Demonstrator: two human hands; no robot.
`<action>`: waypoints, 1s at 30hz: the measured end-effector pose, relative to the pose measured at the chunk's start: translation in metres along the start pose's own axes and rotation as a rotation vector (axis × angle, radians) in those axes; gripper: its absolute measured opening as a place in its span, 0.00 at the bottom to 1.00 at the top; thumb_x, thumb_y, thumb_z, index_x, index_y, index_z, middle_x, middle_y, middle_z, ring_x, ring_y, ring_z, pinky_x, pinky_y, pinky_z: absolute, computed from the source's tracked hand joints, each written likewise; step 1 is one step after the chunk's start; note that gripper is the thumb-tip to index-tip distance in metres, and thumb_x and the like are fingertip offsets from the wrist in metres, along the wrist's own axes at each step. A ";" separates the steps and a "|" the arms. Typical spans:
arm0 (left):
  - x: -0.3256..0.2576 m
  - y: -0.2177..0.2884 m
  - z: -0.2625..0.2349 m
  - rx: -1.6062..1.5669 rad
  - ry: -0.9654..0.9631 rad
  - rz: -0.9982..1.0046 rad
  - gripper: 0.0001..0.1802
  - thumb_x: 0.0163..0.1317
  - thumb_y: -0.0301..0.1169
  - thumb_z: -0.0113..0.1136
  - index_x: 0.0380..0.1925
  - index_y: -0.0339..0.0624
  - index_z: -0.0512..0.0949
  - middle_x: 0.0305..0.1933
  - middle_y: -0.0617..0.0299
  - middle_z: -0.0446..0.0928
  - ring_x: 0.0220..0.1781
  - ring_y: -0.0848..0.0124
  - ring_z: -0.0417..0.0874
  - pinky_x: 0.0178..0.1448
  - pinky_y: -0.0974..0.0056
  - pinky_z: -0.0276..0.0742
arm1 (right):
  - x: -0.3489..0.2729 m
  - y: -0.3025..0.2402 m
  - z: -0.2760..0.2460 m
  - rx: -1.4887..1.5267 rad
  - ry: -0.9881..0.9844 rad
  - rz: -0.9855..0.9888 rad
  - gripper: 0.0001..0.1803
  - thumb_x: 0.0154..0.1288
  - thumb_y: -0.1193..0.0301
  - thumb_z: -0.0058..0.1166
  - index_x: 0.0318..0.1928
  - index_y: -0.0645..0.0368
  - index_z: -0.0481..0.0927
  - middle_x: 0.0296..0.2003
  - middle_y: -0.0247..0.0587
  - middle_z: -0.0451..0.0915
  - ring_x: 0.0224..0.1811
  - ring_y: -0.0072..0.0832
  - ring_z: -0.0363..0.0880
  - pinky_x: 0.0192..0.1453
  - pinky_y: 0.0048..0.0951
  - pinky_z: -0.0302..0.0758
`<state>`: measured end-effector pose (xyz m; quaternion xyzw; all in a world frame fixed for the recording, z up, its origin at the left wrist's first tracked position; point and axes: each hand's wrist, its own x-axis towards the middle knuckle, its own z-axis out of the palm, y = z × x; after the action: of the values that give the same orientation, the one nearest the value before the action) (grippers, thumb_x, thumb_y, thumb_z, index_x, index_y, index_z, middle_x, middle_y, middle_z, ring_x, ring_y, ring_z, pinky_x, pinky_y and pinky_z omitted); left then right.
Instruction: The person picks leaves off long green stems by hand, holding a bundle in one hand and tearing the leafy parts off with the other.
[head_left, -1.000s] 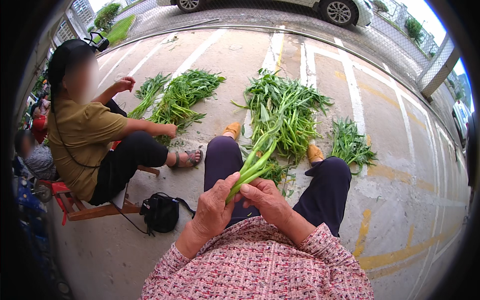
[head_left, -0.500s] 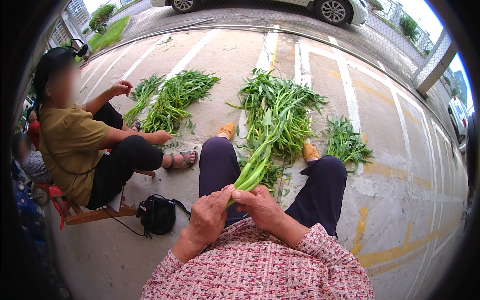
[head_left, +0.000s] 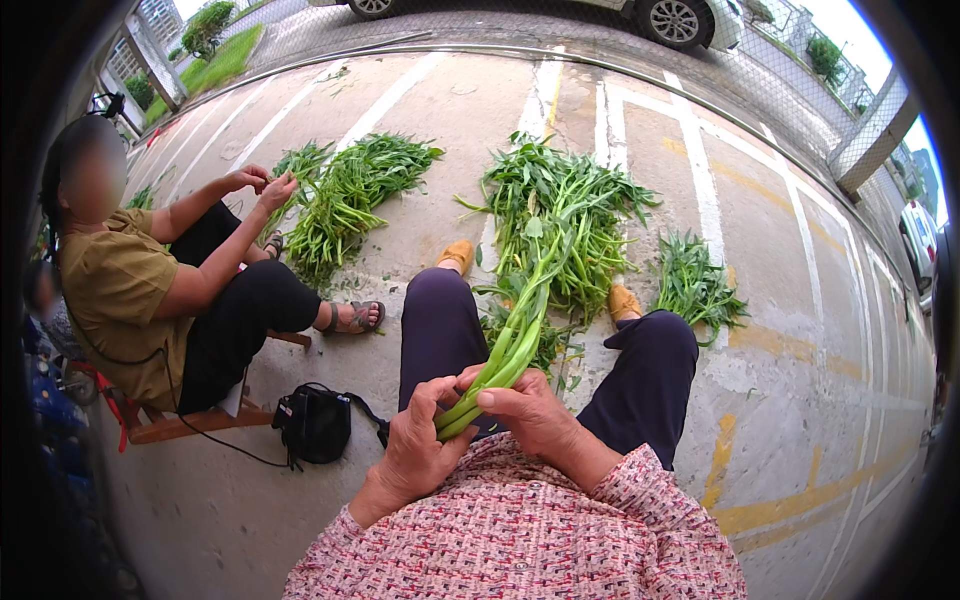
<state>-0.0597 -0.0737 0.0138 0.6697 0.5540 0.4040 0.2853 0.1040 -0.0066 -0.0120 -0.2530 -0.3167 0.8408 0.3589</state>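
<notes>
A bunch of water spinach [head_left: 515, 352] lies slantwise in front of my lap, its thick green stem ends toward me and its leaves pointing away. My left hand [head_left: 415, 448] has its fingers around the lower stem ends. Just above it, my right hand [head_left: 535, 415] grips the same stems, with the thumb on top. Beyond, the leafy tips run over a large heap of water spinach [head_left: 575, 215] on the ground between my feet. A smaller pile of greens [head_left: 695, 280] sits to the right of my right shoe.
On the left a co-worker [head_left: 150, 270] sits on a low wooden stool [head_left: 200, 425], hands raised beside another heap of greens [head_left: 350, 205]. A black bag [head_left: 318, 425] stands on the ground between us. Past a wire fence is a parked car [head_left: 600, 8].
My left hand has shifted down, and more of the stem ends now shows between my hands. The co-worker has leaned back and brought both hands together.
</notes>
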 end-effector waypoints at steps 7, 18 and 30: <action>0.003 0.000 -0.020 -0.336 -0.206 -0.310 0.32 0.53 0.34 0.71 0.54 0.37 0.66 0.33 0.54 0.80 0.34 0.68 0.82 0.41 0.62 0.77 | 0.000 -0.006 -0.011 -0.070 -0.111 -0.061 0.16 0.56 0.71 0.62 0.45 0.64 0.81 0.48 0.40 0.79 0.51 0.27 0.76 0.60 0.31 0.70; 0.018 0.005 -0.028 -0.036 -0.271 -0.010 0.23 0.57 0.38 0.68 0.46 0.33 0.76 0.40 0.52 0.78 0.41 0.59 0.81 0.47 0.61 0.76 | -0.001 -0.004 -0.022 0.240 -0.165 -0.014 0.17 0.49 0.70 0.58 0.41 0.64 0.81 0.47 0.46 0.77 0.52 0.39 0.76 0.62 0.40 0.69; 0.013 -0.004 -0.015 -0.310 -0.300 -0.169 0.18 0.63 0.38 0.61 0.44 0.34 0.78 0.40 0.53 0.78 0.42 0.62 0.82 0.47 0.61 0.76 | -0.001 -0.003 -0.031 0.411 -0.274 -0.008 0.13 0.46 0.69 0.57 0.32 0.66 0.78 0.36 0.45 0.77 0.46 0.42 0.75 0.55 0.38 0.73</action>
<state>-0.0739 -0.0607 0.0212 0.6216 0.4908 0.3547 0.4968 0.1260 0.0050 -0.0308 -0.0571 -0.1859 0.9125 0.3599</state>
